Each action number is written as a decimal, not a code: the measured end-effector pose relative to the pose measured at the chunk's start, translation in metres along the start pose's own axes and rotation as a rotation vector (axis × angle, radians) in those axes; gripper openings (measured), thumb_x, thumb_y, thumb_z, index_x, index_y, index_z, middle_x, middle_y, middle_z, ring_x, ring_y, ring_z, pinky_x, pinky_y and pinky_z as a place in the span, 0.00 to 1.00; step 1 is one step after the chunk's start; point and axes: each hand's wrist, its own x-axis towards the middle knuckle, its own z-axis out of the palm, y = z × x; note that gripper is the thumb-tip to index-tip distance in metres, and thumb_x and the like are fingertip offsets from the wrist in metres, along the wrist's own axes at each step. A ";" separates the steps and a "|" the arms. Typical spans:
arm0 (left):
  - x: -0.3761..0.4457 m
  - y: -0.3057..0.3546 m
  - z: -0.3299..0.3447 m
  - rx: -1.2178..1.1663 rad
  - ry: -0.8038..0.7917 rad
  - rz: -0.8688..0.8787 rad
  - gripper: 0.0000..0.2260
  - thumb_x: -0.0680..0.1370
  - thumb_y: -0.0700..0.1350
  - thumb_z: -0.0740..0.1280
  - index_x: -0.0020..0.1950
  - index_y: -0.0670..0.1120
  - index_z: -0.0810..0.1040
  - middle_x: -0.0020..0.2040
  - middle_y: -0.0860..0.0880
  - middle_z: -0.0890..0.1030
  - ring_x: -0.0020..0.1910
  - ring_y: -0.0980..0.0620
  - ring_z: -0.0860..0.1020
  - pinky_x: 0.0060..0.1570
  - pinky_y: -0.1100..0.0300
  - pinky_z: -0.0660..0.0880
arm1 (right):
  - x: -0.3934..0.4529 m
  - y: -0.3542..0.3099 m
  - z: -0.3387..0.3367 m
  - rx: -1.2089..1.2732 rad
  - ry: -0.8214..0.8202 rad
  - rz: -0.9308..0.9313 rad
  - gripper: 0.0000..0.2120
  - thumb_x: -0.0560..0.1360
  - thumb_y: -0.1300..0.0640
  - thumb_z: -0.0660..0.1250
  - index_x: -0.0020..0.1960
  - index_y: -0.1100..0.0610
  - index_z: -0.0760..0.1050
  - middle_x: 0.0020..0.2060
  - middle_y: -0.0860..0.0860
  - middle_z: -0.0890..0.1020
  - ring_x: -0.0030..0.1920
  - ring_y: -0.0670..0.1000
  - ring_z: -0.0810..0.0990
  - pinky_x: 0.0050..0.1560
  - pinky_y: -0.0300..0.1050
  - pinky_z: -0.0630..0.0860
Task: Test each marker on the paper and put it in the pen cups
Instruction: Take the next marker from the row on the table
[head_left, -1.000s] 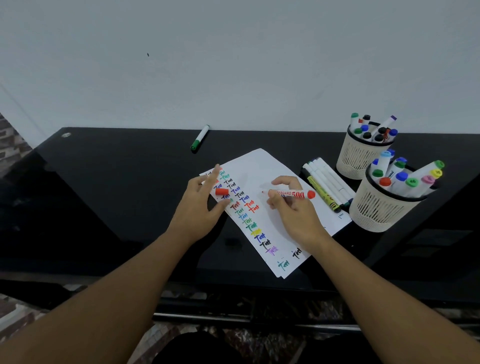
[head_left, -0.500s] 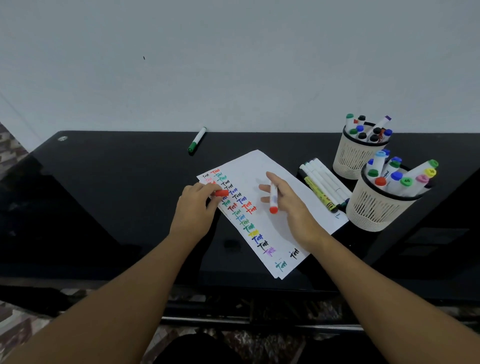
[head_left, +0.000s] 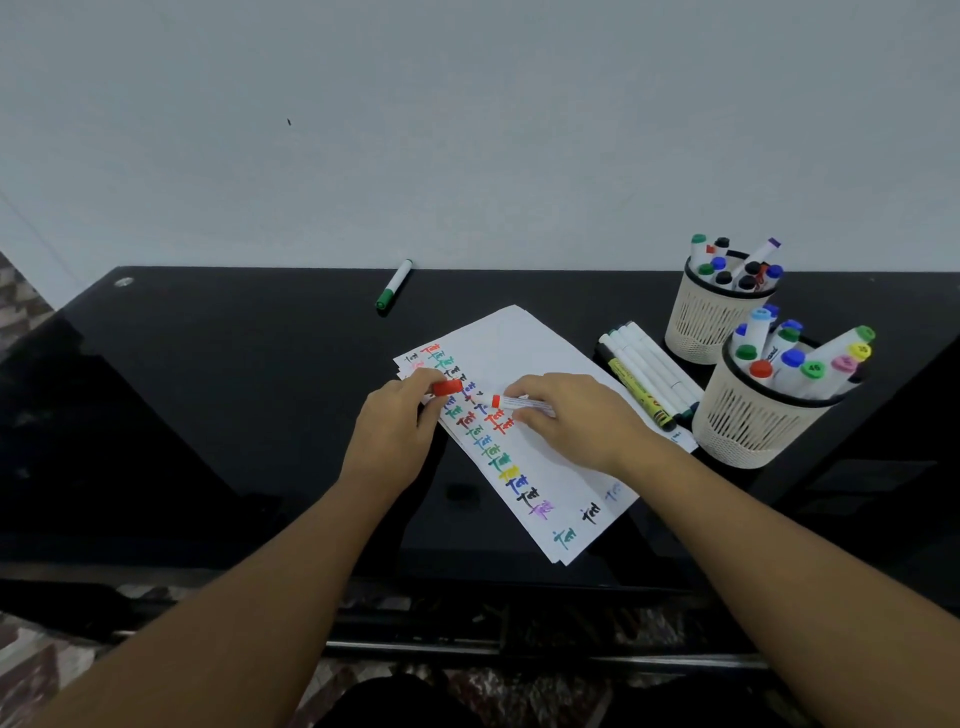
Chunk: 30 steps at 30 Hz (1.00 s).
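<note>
Red plastic defines the working pair: the left hand (head_left: 387, 439) pinches the red cap (head_left: 448, 387) between thumb and fingertips, and the right hand (head_left: 574, 421) grips the red marker (head_left: 522, 402) with its fingers curled over the white barrel. Both are held just above the paper (head_left: 540, 358), which lies on the black surface (head_left: 234, 364) with columns of coloured test marks along its left edge. The marker's long axis runs nearly level from left to right, with its red end pointing left toward the cap; whether this is the writing end cannot be read for certain. The cap lies just to the left of that end and slightly farther from the person, near but not touching. Its open mouth cannot be seen. By judgement, the step in hand is recapping, which calls for the two axes to be brought into line before the hands close the short gap. The two pen cups (head_left: 753, 415) stand to the right of the paper, nearer the right hand, so that hand is the better placed for the drop. Untested markers (head_left: 649, 379) lie between paper and cups, and a green marker (head_left: 395, 285) lies apart at the rear.
</note>
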 end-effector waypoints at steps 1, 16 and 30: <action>0.000 0.000 0.000 0.004 -0.006 0.003 0.11 0.83 0.48 0.65 0.66 0.53 0.77 0.54 0.51 0.81 0.48 0.56 0.75 0.45 0.62 0.71 | 0.001 0.000 0.000 -0.007 0.017 -0.007 0.14 0.84 0.46 0.63 0.68 0.42 0.75 0.58 0.45 0.82 0.57 0.48 0.79 0.55 0.50 0.79; -0.006 0.001 -0.003 0.047 0.017 0.249 0.10 0.82 0.43 0.68 0.62 0.45 0.82 0.52 0.48 0.85 0.47 0.49 0.81 0.47 0.59 0.74 | 0.014 -0.012 0.005 -0.106 0.009 -0.108 0.15 0.85 0.46 0.61 0.71 0.44 0.72 0.61 0.45 0.81 0.56 0.48 0.80 0.53 0.46 0.78; 0.001 -0.008 0.007 0.075 -0.083 0.106 0.31 0.78 0.64 0.66 0.76 0.49 0.71 0.64 0.54 0.80 0.64 0.52 0.75 0.69 0.47 0.69 | 0.006 -0.018 0.000 -0.070 -0.026 -0.111 0.30 0.84 0.50 0.53 0.80 0.30 0.47 0.36 0.47 0.76 0.35 0.48 0.74 0.35 0.45 0.70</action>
